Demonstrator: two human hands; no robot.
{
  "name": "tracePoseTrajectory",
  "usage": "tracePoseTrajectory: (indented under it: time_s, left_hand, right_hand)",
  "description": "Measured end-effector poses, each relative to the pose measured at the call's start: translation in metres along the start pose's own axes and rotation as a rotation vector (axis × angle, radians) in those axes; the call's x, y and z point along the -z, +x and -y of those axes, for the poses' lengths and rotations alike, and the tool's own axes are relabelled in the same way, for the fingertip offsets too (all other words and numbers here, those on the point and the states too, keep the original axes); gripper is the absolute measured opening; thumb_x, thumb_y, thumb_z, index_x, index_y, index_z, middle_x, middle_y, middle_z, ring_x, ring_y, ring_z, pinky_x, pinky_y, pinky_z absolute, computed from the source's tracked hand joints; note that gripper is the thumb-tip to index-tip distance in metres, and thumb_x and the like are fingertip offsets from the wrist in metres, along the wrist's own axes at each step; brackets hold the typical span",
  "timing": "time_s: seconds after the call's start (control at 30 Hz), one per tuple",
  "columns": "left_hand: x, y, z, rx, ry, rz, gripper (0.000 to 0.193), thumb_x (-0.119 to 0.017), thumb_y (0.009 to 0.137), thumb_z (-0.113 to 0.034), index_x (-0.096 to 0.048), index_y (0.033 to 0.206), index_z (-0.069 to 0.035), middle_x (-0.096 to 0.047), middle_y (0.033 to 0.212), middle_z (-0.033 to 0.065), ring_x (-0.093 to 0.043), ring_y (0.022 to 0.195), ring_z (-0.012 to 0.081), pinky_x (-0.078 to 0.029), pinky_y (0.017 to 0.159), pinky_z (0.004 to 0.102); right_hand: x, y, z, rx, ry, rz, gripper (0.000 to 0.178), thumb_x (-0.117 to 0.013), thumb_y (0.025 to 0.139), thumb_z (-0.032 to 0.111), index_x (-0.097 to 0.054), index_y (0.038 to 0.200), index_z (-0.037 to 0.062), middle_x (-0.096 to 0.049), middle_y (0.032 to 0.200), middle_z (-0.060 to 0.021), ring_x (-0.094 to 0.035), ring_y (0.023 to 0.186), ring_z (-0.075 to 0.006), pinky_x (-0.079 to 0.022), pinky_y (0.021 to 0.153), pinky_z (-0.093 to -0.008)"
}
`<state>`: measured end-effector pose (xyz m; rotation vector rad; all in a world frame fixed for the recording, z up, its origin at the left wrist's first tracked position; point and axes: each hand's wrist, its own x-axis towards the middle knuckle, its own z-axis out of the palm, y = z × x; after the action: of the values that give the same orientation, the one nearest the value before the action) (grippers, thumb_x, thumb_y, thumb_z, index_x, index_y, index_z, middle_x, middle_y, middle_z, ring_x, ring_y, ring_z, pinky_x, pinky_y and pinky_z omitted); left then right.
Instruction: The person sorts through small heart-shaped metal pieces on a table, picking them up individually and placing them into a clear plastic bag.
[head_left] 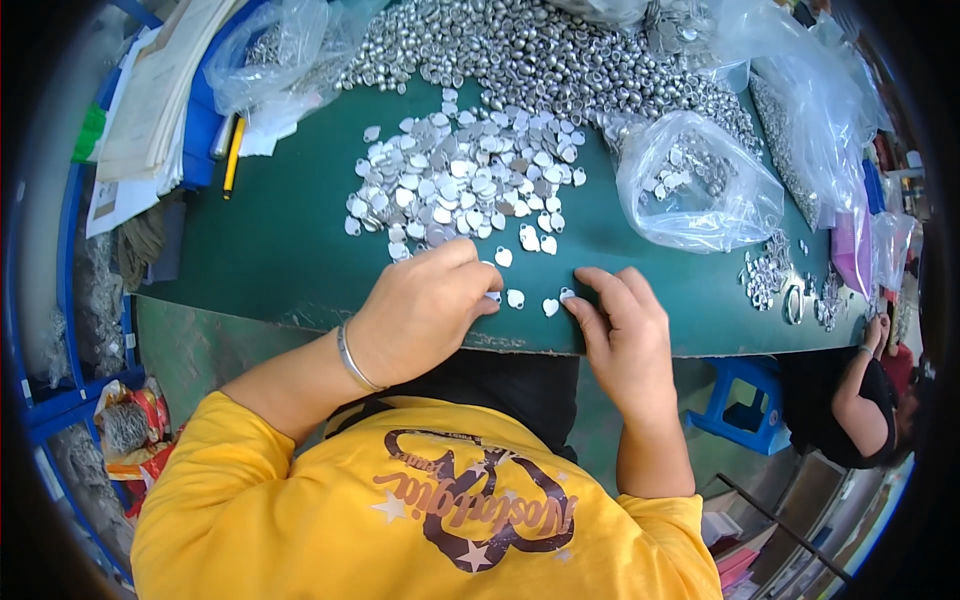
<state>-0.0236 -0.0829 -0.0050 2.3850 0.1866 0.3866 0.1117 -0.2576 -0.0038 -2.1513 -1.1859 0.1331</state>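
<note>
My left hand [425, 305] is closed near the table's front edge, its thumb and forefinger pinched on a small silvery charm that is mostly hidden. My right hand [630, 335] has a heart-shaped metal charm [567, 294] between the tips of thumb and forefinger, at the table surface. Two more heart-shaped charms lie between the hands: one [515, 298] near the left fingertips, another [550, 307] near the right thumb. Just beyond the left fingers rests a single charm [503, 257]. A wide pile of flat silvery charms [450, 185] spreads farther back.
Rounded metal pieces [480, 50] are heaped along the far side of the green table [270, 240]. An open plastic bag [700, 215] of metal pieces stands right. A yellow pen [234, 157] lies left, by stacked papers [145, 110]. A blue stool [740, 405] and another person [860, 400] are at right.
</note>
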Motion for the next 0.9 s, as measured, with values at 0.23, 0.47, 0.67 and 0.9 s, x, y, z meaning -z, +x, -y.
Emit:
tracePoseTrajectory:
  time_s: [0.23,0.47,0.67,0.9]
  left_hand:
    - [0.009,0.008,-0.001,0.091,-0.140,0.103,0.014,-0.071,0.076,-0.002,-0.059,0.083,-0.005,-0.051,0.076,0.0066,-0.055,0.067,0.0204,-0.045,0.059,0.0316]
    - [0.015,0.025,0.007,0.655,-1.730,0.126,0.004,-0.055,0.085,-0.006,-0.052,0.087,-0.005,-0.058,0.088,0.0134,-0.052,0.064,0.0133,-0.039,0.045,0.0161]
    - [-0.005,0.016,-0.004,-0.005,-0.078,0.096,0.017,-0.074,0.073,-0.005,-0.062,0.086,-0.003,-0.052,0.075,0.0084,-0.055,0.062,0.0241,-0.045,0.057,0.0324]
    - [-0.009,0.015,-0.007,0.089,-0.154,0.123,0.015,-0.073,0.075,-0.002,-0.058,0.079,-0.003,-0.052,0.077,0.0090,-0.057,0.065,0.0228,-0.046,0.059,0.0319]
  right_hand:
    - [0.002,0.008,0.001,-0.001,0.115,0.064,0.010,-0.067,0.079,0.003,-0.060,0.086,0.0033,-0.054,0.079,-0.0125,-0.058,0.070,-0.0338,-0.049,0.061,-0.0382]
    - [0.020,0.011,-0.026,-0.566,1.494,0.066,0.008,-0.060,0.088,0.003,-0.056,0.093,-0.0006,-0.061,0.085,-0.0085,-0.056,0.067,-0.0141,-0.046,0.058,-0.0225]
    - [0.022,-0.004,-0.012,-0.058,0.221,0.149,0.017,-0.069,0.075,0.000,-0.059,0.089,0.0007,-0.054,0.080,-0.0149,-0.058,0.071,-0.0330,-0.049,0.063,-0.0385]
    - [0.017,-0.010,-0.007,0.000,0.107,0.134,0.017,-0.066,0.077,-0.003,-0.054,0.090,-0.0007,-0.053,0.085,-0.0168,-0.056,0.074,-0.0392,-0.048,0.065,-0.0430]
